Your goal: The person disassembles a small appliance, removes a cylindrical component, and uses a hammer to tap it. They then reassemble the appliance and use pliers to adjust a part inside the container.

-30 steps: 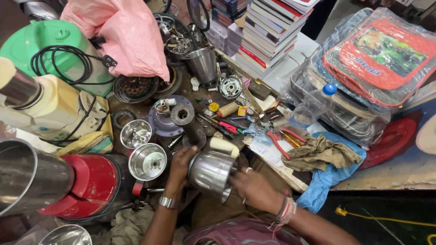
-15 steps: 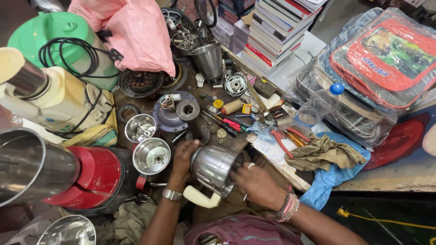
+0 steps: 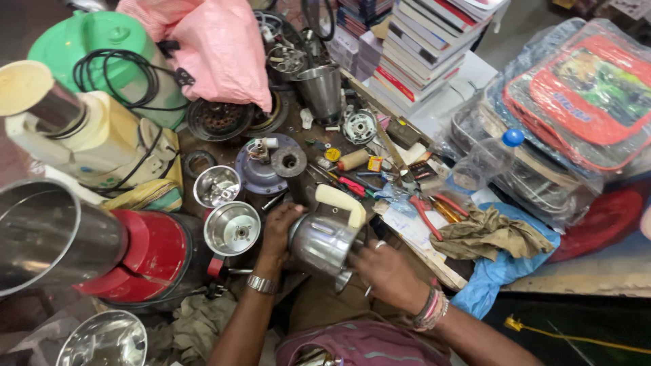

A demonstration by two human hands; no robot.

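Item: steel mixer jar [image 3: 324, 238] with a cream handle [image 3: 341, 202], held above the cluttered workbench [image 3: 305, 146], low and centre in the head view, tilted on its side with the handle uppermost.

Left hand [image 3: 279, 232]: curled around the jar's left flank, fingers closed on the metal wall; a metal watch [image 3: 262, 284] sat on the wrist.

Right hand [image 3: 386, 269]: pressed against the jar's lower right end, fingers bent around it; a ring showed on one finger and bangles [image 3: 431, 310] circled the wrist. What the fingers gripped underneath could not be told.

The jar lay between the two hands, touching both.

Nearby: two small open steel jars [image 3: 232, 228], just left of the left hand; a red mixer base [image 3: 146, 254] further left; a cream mixer unit [image 3: 102, 142] with black cord behind it; a green container [image 3: 102, 41]; a pink plastic bag [image 3: 217, 47]; a steel tumbler [image 3: 320, 91]; red-handled pliers [image 3: 427, 213] to the right of the jar; a crumpled brown rag [image 3: 488, 234] on blue cloth [image 3: 495, 285]; a stack of books [image 3: 427, 41] at the top.
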